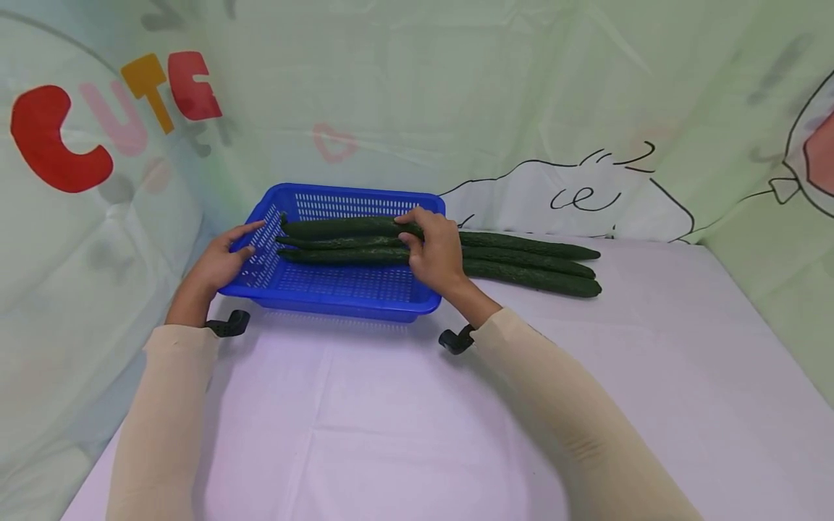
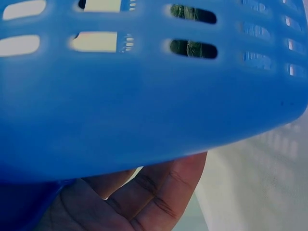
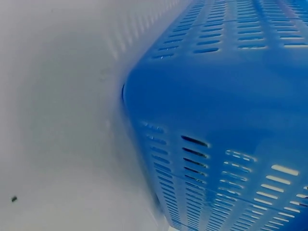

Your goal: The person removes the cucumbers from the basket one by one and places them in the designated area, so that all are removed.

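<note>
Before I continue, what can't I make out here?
Head: whether the cucumbers inside the basket cross its right wall, hidden by the right hand.
Left wrist: rest of the left hand, behind the basket and cut off below.
Right wrist: a dark speck, too small to identify.

Pale sheet at the far side: letters left, pink heart, balloon right; whitish counter below.

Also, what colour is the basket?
Solid blue basket, with slotted sides; shows best in the head view.
</note>
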A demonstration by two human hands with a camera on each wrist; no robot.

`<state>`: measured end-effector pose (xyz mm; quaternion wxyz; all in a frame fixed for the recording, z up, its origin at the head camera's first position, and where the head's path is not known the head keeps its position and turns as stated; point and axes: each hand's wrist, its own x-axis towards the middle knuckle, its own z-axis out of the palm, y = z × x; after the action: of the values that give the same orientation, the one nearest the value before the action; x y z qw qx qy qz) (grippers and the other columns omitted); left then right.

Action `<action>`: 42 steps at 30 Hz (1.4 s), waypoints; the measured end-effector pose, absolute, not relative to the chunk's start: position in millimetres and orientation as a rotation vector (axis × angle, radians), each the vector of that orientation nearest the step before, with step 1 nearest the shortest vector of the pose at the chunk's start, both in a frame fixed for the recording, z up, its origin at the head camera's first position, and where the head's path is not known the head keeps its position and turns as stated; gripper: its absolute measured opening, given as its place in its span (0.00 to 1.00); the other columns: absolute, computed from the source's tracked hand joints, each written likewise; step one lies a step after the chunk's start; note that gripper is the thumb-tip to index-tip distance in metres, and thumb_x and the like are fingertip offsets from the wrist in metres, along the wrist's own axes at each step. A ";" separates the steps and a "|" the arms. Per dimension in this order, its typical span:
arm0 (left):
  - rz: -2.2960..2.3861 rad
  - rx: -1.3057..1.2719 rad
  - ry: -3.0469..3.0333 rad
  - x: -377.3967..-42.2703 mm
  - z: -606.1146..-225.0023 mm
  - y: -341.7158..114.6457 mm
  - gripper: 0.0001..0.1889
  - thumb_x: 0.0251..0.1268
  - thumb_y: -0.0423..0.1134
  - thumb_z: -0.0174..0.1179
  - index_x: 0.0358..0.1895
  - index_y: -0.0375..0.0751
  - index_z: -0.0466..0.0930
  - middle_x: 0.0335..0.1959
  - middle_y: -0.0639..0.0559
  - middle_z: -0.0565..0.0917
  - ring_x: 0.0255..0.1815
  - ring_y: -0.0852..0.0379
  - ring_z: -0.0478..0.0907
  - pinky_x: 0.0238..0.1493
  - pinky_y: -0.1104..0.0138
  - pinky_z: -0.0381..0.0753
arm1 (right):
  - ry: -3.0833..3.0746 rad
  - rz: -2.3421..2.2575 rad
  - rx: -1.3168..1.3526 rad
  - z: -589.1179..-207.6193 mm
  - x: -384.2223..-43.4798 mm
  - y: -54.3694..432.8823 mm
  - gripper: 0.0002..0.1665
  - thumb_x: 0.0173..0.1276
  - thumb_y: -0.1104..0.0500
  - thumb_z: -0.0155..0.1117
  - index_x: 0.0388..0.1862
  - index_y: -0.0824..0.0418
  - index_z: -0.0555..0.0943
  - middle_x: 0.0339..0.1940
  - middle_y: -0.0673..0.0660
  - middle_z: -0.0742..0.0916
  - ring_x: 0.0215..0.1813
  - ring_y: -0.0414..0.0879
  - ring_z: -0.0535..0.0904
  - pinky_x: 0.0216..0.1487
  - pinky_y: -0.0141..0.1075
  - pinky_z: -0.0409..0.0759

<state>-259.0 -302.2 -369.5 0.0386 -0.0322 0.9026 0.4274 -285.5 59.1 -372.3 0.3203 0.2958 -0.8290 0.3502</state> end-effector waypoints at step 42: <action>1.235 -0.129 2.771 -261.4 -367.6 -301.4 0.29 0.78 0.39 0.40 0.79 0.59 0.50 0.80 0.34 0.46 0.75 0.24 0.52 0.67 0.30 0.57 | -2.191 1.007 0.759 -375.9 -278.0 68.9 0.11 0.69 0.62 0.63 0.49 0.60 0.83 0.41 0.59 0.90 0.23 0.48 0.65 0.36 0.42 0.66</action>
<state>-261.4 -301.4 -367.6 0.0524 -0.0426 0.9113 0.4061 -278.0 68.9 -375.9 0.3021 0.2863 -0.8262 0.3797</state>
